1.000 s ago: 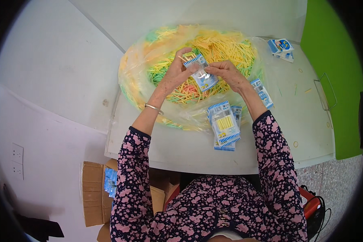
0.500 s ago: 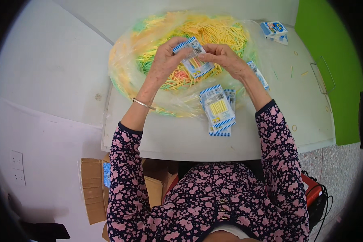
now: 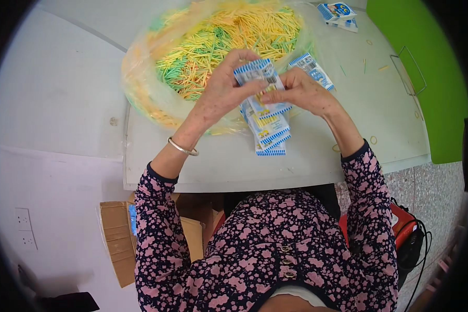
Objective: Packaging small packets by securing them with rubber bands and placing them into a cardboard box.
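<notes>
Between both hands is a small clear packet (image 3: 254,71) with blue-and-white striped ends and slim sticks inside. My left hand (image 3: 226,89) grips its left side, thumb across the front. On its lower right, the thumb and fingers of my right hand (image 3: 306,94) pinch it. Directly below lies a loose pile of similar packets (image 3: 271,130), partly covered by the held one. Another packet (image 3: 317,74) rests on the table just beyond my right hand. Behind my hands, a large clear plastic bag (image 3: 140,67) lies open, full of thin yellow, green and orange sticks (image 3: 239,34).
More blue-and-white packets (image 3: 339,14) lie at the far right of the table (image 3: 203,169). A few loose sticks (image 3: 364,65) and rubber bands (image 3: 373,140) are scattered on the right, near a green panel (image 3: 416,93) with a wire handle. A cardboard box (image 3: 117,236) stands below left.
Both hands have brought the held packet nearer, from over the sticks to above the pile of packets. The whole view has also shifted slightly.
</notes>
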Action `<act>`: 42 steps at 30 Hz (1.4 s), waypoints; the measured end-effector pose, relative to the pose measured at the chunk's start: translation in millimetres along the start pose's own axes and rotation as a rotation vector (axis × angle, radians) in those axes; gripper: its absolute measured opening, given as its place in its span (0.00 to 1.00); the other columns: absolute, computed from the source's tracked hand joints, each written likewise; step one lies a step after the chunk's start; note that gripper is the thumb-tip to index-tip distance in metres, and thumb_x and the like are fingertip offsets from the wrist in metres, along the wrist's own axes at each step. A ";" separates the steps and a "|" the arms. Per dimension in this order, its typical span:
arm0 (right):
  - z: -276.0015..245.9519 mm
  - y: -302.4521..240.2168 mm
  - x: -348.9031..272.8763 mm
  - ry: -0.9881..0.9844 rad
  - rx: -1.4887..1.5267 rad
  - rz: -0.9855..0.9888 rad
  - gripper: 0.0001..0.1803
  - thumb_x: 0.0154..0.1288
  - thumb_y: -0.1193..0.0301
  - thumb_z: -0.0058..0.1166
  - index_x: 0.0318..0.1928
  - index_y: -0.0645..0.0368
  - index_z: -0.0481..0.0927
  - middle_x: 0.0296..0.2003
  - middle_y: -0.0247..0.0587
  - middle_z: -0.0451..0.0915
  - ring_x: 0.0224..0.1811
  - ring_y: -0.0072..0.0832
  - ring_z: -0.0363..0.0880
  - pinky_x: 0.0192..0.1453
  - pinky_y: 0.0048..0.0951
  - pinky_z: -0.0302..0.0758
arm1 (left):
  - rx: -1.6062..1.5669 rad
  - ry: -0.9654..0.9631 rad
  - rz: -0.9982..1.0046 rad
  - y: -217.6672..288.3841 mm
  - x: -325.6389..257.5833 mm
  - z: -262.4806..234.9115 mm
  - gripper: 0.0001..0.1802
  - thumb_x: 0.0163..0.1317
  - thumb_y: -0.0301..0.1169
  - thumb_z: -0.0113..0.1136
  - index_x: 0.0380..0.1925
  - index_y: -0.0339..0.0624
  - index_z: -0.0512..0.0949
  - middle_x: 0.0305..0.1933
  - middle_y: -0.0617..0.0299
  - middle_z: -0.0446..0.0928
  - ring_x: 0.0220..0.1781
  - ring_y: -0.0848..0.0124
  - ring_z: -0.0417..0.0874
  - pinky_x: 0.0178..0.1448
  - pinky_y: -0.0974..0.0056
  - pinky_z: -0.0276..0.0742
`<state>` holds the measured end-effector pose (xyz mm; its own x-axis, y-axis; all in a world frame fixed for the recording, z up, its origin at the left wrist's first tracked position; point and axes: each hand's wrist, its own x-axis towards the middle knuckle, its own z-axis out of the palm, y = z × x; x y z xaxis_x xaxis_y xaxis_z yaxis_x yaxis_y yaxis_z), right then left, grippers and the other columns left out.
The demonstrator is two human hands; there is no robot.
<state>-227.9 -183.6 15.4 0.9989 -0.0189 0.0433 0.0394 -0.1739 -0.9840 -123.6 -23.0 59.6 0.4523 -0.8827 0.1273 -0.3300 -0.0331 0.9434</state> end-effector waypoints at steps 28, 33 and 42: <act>55.8 55.1 -52.5 0.424 0.031 0.065 0.30 0.55 0.67 0.62 0.54 0.69 0.65 0.36 0.40 0.76 0.36 0.22 0.75 0.38 0.23 0.73 | -0.184 0.293 -0.147 -70.3 -90.2 69.8 0.28 0.57 0.24 0.60 0.54 0.32 0.59 0.46 0.53 0.74 0.42 0.71 0.77 0.43 0.69 0.76; 66.1 54.3 -62.8 0.297 0.409 0.001 0.30 0.54 0.75 0.62 0.56 0.66 0.63 0.43 0.38 0.74 0.45 0.22 0.73 0.50 0.24 0.71 | -0.143 0.253 -0.084 -68.2 -104.7 75.0 0.34 0.54 0.22 0.61 0.58 0.32 0.55 0.51 0.50 0.70 0.50 0.66 0.76 0.51 0.64 0.75; 68.6 38.4 -74.0 0.217 0.419 -0.199 0.38 0.53 0.77 0.61 0.62 0.62 0.56 0.55 0.41 0.66 0.58 0.28 0.65 0.63 0.29 0.60 | 0.154 0.253 0.060 -54.3 -114.7 76.3 0.47 0.51 0.21 0.64 0.64 0.34 0.43 0.61 0.47 0.59 0.62 0.61 0.66 0.62 0.60 0.65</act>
<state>-298.6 -121.3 -37.4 0.9442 -0.2376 0.2280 0.2797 0.2135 -0.9360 -220.7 44.2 -29.6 0.6135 -0.7413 0.2721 -0.4759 -0.0721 0.8765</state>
